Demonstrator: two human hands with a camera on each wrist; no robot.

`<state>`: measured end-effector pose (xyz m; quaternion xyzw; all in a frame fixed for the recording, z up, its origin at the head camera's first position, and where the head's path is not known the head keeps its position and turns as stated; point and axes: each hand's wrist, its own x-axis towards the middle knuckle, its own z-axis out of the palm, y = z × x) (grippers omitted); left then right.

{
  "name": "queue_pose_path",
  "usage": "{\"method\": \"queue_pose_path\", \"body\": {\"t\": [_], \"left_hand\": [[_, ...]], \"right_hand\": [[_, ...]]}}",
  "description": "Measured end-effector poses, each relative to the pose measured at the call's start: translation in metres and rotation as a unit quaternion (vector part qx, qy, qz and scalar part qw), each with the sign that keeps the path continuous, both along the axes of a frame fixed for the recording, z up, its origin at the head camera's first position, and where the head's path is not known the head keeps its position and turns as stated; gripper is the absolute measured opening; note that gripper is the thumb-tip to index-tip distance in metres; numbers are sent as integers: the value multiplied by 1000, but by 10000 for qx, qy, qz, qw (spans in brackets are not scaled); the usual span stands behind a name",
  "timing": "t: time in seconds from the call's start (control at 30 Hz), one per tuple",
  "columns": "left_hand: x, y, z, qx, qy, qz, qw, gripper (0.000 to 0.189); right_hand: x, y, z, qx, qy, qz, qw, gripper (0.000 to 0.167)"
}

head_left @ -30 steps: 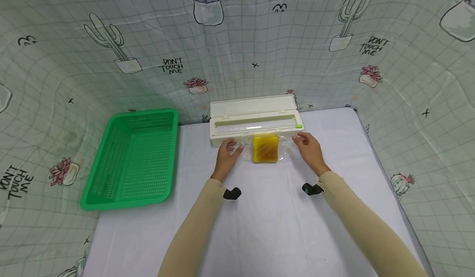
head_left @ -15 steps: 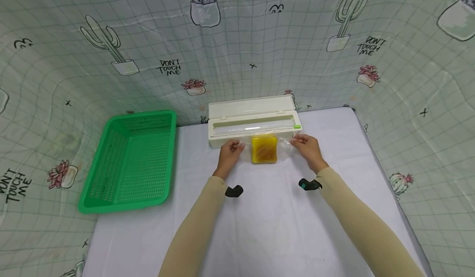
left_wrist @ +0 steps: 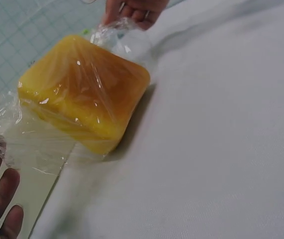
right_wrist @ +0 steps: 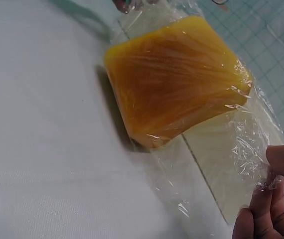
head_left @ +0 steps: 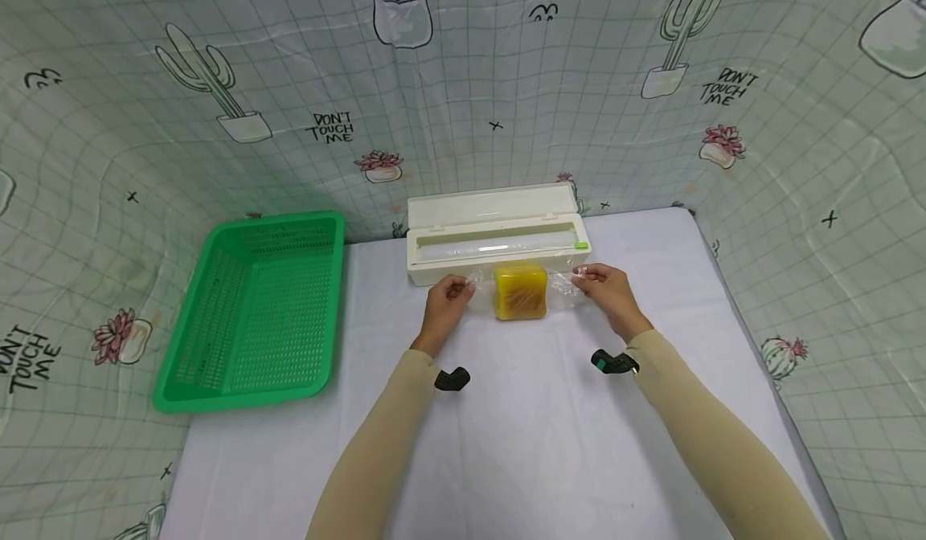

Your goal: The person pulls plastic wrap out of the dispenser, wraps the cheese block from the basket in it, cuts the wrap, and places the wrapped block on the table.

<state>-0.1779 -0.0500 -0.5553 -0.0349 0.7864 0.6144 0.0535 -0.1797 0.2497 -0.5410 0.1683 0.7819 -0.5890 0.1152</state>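
A thick yellow square with a brown face (head_left: 521,292), like a slice of bread, is wrapped in clear cling film (right_wrist: 246,144). It tilts between both hands, just in front of the white box. My left hand (head_left: 444,307) pinches the gathered film at the left end, its other fingers (left_wrist: 5,189) loosely bent. On the opposite side my right hand (head_left: 611,295) pinches the twisted film between thumb and fingers, seen close in the right wrist view. In both wrist views a shadow lies on the cloth beside the bread-like square.
Behind the hands stands a long white cling film box (head_left: 427,273), lid raised, with a film roll (head_left: 499,246) inside and a green slider (head_left: 582,245) at its right end. A green plastic basket (head_left: 336,299) is at the left. Patterned cloth (head_left: 463,82) walls the back and sides.
Both hands have closed their fingers on the film ends. The wrapped square has shifted slightly right and tipped, so its yellow upper edge shows more. The box and basket stay put.
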Motion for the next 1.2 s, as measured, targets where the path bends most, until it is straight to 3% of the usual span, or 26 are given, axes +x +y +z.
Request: {"method": "queue_pose_path", "body": {"t": [0.23,0.37,0.43,0.5,0.6,0.77,1.0,1.2], "left_hand": [[1,-1,-2,-36,18,-25,10000,19],[0,-3,-2,-27,-39,-39,10000,19],[0,-3,-3,-37,-74,-48,10000,20],[0,-4,-3,-69,-111,-51,9999,20],[0,-4,-2,-84,-123,-47,9999,20],[1,-3,-1,-72,-81,-36,9999,19],[1,-7,-4,-30,27,-14,10000,16],[1,-10,-7,77,70,-15,9999,17]], "right_hand": [[-4,0,-2,-18,38,-25,10000,50],[-9,-1,-7,602,750,-263,9950,47],[-12,-2,-9,1252,1321,-343,9827,45],[-16,-2,-11,1938,1828,-317,9633,43],[-23,-2,-14,2566,2321,-216,9380,38],[-35,4,-12,2841,2675,15,9207,21],[-41,17,-9,2902,2676,459,9176,19],[-42,19,-13,2734,2736,410,9213,20]]}}
